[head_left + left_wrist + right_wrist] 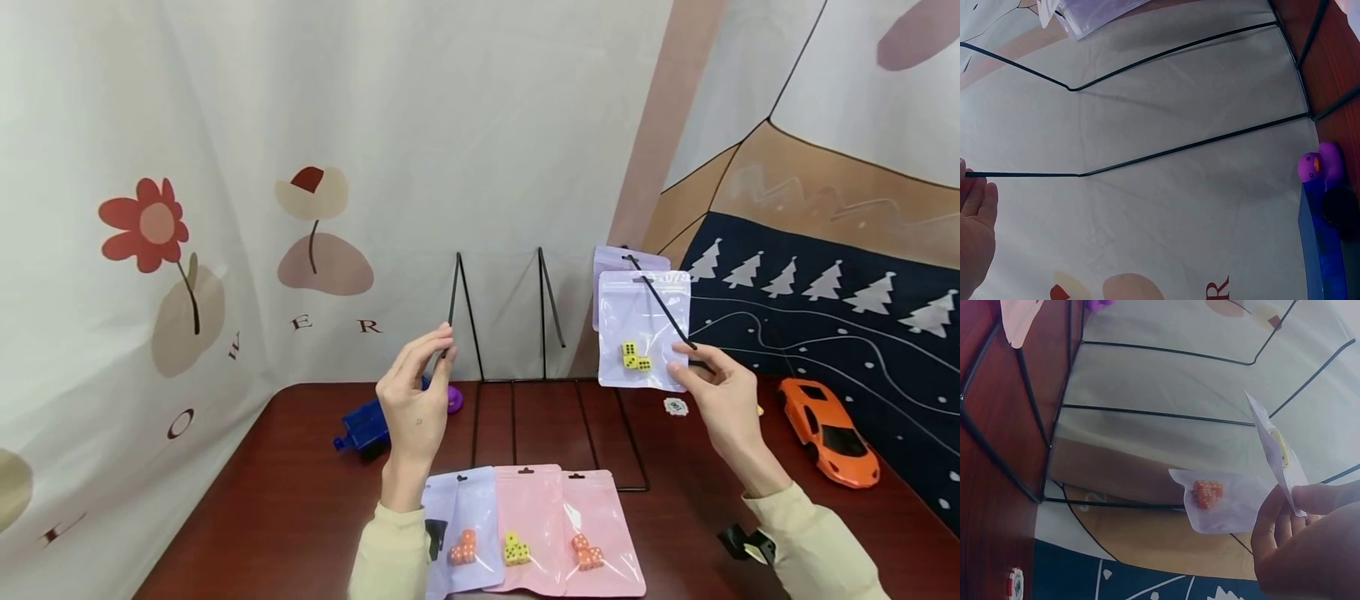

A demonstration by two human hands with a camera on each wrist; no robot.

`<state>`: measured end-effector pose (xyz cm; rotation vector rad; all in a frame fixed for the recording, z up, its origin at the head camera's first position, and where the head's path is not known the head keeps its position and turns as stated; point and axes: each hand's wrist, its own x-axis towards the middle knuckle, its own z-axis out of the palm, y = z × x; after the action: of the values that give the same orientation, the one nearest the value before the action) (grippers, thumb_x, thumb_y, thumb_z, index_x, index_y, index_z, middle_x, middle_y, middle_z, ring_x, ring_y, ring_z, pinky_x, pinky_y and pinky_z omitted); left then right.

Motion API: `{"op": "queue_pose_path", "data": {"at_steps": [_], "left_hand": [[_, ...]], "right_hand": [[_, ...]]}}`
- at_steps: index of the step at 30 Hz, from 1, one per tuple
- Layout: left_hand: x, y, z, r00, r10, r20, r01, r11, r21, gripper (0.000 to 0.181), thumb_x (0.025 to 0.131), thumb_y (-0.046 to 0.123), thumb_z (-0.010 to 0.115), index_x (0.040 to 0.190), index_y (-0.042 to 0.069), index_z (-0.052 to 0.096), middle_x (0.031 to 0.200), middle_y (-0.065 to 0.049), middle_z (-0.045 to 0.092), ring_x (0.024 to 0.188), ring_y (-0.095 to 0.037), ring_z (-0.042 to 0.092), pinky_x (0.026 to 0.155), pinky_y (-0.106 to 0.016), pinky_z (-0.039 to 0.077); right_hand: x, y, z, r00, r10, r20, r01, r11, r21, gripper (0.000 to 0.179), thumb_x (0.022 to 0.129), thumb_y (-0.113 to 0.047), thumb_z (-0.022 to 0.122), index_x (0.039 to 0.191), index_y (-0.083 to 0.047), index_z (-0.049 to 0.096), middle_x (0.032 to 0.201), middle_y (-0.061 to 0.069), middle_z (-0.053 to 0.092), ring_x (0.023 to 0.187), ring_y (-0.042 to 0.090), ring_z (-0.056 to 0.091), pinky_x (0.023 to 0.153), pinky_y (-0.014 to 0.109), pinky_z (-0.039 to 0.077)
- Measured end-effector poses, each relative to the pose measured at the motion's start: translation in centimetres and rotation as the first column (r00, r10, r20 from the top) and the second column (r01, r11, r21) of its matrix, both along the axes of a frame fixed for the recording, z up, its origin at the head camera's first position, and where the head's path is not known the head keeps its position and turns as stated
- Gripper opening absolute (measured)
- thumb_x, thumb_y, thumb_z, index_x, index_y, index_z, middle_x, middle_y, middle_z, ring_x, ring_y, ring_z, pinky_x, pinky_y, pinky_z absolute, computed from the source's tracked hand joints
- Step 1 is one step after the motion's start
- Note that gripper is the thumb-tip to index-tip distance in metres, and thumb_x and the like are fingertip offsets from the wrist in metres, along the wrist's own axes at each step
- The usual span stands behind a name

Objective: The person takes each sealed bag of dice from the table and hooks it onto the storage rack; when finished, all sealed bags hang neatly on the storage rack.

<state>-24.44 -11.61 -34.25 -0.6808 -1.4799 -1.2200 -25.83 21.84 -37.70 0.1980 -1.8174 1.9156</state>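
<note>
A black wire rack (513, 433) with three upward-angled prongs stands on the table. My left hand (416, 408) pinches the tip of its left prong (1029, 175) between thumb and fingers. On the right prong hangs a lilac zip bag (611, 325) with yellow dice (631, 355) inside. Its lower right edge is held between the thumb and fingers of my right hand (723, 404), close to the prong's tip. Farther back on that same prong is another lilac bag (1235, 506), with orange dice (1207, 494) in it. The middle prong (551, 300) carries nothing.
In front of the rack lie pink bags (525, 500) and lilac bags (480, 492) with dice. A blue toy (365, 429) and purple duck (1330, 164) stand left. An orange toy car (828, 433), a chip (676, 407) and a black object (738, 546) lie right.
</note>
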Motion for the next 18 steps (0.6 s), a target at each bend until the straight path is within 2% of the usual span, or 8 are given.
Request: {"op": "queue_pose_path", "data": {"at_steps": [7, 18], "left_hand": [[0.0, -0.1, 0.1, 1.0, 0.006, -0.008, -0.006, 1.0, -0.005, 0.021, 0.078, -0.017, 0.067, 0.095, -0.005, 0.069, 0.104, -0.016, 0.068, 0.099, -0.033, 0.064, 0.09, -0.039, 0.051], [-0.1, 0.1, 0.0, 1.0, -0.007, -0.019, 0.007, 1.0, 0.0, 0.02, 0.078, -0.018, 0.066, 0.094, -0.006, 0.069, 0.103, -0.018, 0.067, 0.099, -0.033, 0.064, 0.09, -0.04, 0.051]], "right_hand": [[-0.5, -0.3, 0.1, 1.0, -0.006, 0.003, 0.006, 1.0, -0.008, 0.027, 0.082, 0.008, 0.069, 0.108, 0.002, 0.068, 0.098, -0.005, 0.068, 0.072, 0.005, 0.063, 0.072, 0.01, 0.052], [-1.5, -0.5, 0.3, 0.998, -0.044, 0.046, 0.043, 0.999, 0.026, 0.031, 0.083, 0.006, 0.07, 0.113, 0.003, 0.065, 0.095, -0.012, 0.067, 0.072, 0.003, 0.061, 0.07, 0.009, 0.051]]}}
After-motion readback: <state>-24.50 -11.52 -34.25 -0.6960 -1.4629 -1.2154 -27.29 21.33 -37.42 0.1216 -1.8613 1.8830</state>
